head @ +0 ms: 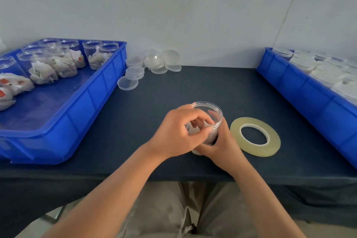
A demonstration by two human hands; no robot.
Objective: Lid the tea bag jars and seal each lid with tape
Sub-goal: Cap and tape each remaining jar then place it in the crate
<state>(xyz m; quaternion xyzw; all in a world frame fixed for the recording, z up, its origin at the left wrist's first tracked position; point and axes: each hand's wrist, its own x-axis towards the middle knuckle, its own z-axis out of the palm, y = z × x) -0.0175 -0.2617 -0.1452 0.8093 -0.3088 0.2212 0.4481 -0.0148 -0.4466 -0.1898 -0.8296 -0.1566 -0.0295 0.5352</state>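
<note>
Jar [214, 110]: I see it open, unlidded, upright on the table's near middle, tea bags inside.
Left hand [173, 133]: curled over the rim, fingertips dipping into the mouth; I cannot tell if they pinch a bag.
Right hand [222, 146]: wrapped round the jar's lower wall.
Tape [236, 130]: flat, just right of the jar.
Lids [152, 63]: heaped at the back.
Left bin [77, 114]: open filled jars.
Right bin [301, 85]: lidded jars.
</note>
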